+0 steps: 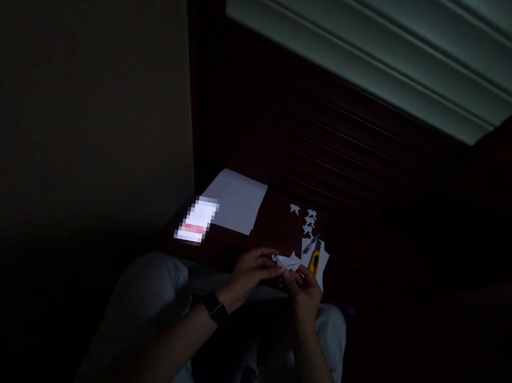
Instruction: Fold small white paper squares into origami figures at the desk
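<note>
A small piece of folded white paper (288,261) with pointed corners is held up between both hands, above the near edge of the dark table. My left hand (252,269) pinches its left side, and a dark watch sits on that wrist. On the other side my right hand (304,287) grips the lower right of the paper with bent fingers. Just beyond the right hand lies a yellow utility knife (315,262) on white paper sheets (324,260). Fine folds in the held paper are hard to make out in the dim light.
Several small folded paper shapes (309,221) lie at the table's far side, one (294,209) apart to their left. A stack of white paper (237,201) lies left, with a glowing, blurred-out phone-like screen (197,219) over its corner. A wall stands at left, a slatted panel behind.
</note>
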The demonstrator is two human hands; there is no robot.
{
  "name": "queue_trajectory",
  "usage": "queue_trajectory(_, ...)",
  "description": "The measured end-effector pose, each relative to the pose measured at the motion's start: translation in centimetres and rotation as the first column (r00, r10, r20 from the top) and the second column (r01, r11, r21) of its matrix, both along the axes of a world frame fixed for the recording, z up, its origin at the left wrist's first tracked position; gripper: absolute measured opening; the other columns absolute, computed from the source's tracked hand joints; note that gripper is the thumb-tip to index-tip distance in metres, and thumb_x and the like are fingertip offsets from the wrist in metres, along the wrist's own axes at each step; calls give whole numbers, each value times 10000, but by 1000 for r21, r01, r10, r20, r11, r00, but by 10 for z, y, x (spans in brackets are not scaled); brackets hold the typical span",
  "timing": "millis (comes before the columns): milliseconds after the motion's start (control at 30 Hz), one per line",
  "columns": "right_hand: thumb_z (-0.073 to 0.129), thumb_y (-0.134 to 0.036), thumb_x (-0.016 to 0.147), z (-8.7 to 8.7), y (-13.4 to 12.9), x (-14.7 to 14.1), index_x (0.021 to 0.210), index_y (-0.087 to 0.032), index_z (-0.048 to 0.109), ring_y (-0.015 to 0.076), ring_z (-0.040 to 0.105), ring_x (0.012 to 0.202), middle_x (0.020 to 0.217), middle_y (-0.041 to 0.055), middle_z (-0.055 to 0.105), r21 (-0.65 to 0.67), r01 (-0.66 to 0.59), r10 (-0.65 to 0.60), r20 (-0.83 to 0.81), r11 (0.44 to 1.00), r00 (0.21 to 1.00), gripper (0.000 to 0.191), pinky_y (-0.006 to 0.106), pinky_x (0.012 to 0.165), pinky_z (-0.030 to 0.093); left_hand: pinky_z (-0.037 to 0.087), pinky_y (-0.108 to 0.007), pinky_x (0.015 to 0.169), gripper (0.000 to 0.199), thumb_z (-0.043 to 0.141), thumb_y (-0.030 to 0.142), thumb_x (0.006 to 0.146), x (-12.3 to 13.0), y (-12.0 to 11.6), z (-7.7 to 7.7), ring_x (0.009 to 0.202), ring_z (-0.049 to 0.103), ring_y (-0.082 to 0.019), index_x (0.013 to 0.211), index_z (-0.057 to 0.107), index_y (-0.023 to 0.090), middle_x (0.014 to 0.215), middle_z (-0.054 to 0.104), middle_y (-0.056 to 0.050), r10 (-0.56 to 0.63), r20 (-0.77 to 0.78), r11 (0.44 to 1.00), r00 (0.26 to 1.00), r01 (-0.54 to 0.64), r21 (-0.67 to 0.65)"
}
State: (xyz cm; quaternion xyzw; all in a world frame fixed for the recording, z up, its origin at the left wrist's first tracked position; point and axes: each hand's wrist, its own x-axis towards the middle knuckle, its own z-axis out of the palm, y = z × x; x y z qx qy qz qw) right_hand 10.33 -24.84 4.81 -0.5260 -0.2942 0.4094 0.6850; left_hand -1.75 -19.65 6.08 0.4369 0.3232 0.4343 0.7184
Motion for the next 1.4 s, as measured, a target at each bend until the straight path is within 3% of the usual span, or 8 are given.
queue_trajectory(167,725,-347,648,2,-2,-1,968,-165,586,127,572,481,627,-6,634,-60,-27,29,26,998,999,394,268,502,486,497,-273,668,395,753,276,612,0,2,2,708,648,-175,944,609,116,791,691,-78,-10,-25,1000,1000,10,-10)
queue_trajectory(300,653,-391,716,16,-5,11,1037,-163,589,172,611,617,715,27,643,-57,66,-45,310,996,950,399,296,564,495,489,-264,703,370,751,273,615,-5,7,2,744,648,-167,926,622,119,818,693,-81,34,-68,999,997,-31,45)
queue_trajectory(400,601,-336,769,34,-4,27,1031,-204,614,213,600,869,945,67,642,55,84,-99,654,995,750,293,353,740,484,492,-281,689,385,758,270,599,-13,13,2,716,650,-174,927,631,115,806,694,-87,-39,-141,996,989,50,79)
queue_trajectory(467,621,-277,754,46,-2,35,963,-215,644,229,548,1012,1053,73,617,102,-61,-47,810,993,585,219,388,877,423,492,-291,689,415,769,256,576,-17,17,1,730,651,-186,941,636,109,809,693,-93,-110,-191,987,975,131,98)
queue_trajectory(533,619,-208,749,55,0,39,978,-226,638,213,569,971,1017,60,636,4,-240,108,885,971,452,231,364,857,436,492,-298,691,457,768,251,575,-19,18,0,742,652,-193,986,626,112,811,690,-93,-148,-220,976,964,178,124)
queue_trajectory(700,593,-91,725,63,3,35,1124,-235,558,208,576,930,1005,58,640,-185,-334,261,944,924,201,426,337,808,444,491,-320,733,522,747,257,610,-18,17,1,782,652,-201,1090,580,134,840,684,-94,-147,-239,967,960,191,170)
queue_trajectory(1133,471,-128,802,71,1,29,1255,-185,431,200,570,852,989,96,619,-294,-252,280,956,922,-89,457,283,743,420,485,-282,745,360,624,210,724,-12,11,2,764,638,-164,1082,583,192,818,670,-40,23,-273,933,962,77,352)
queue_trajectory(1400,503,-74,707,75,0,24,1258,-149,390,237,566,819,904,116,633,-415,-178,327,865,892,-380,567,297,712,394,480,-289,755,153,575,191,745,-12,10,0,820,624,-182,874,655,171,862,672,-55,9,-321,917,947,121,381)
